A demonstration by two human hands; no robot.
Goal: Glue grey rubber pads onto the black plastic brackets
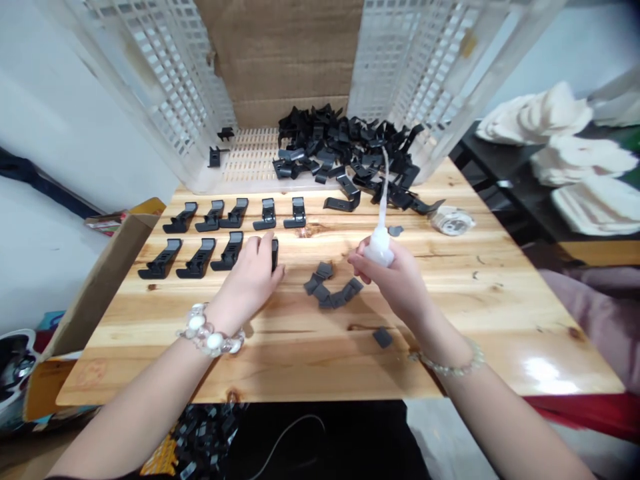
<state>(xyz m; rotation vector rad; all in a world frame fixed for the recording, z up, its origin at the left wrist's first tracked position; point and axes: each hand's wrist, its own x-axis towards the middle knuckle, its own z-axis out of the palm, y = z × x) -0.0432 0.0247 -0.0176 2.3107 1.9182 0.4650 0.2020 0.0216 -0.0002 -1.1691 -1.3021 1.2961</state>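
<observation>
My left hand (255, 268) rests on the wooden tabletop (480, 313), its fingers gripping a black plastic bracket (275, 255) that is partly hidden behind them. My right hand (395, 277) is raised above the table and holds a white squeeze bottle (379, 247) with a long thin nozzle pointing up. Two rows of black brackets stand to the left, including one (197, 259) in the front row and one (213, 215) in the back row. Small dark grey pads (325, 288) lie in a loose cluster below my right hand, and a single pad (383, 337) sits nearer the table's front edge.
A heap of black brackets (345, 150) lies at the far table edge, partly inside a white perforated plastic crate (160, 80). A whitish roll (453, 220) lies far right. A cardboard box wall (100, 280) borders the left edge, and white cloths (575, 153) lie beyond the right.
</observation>
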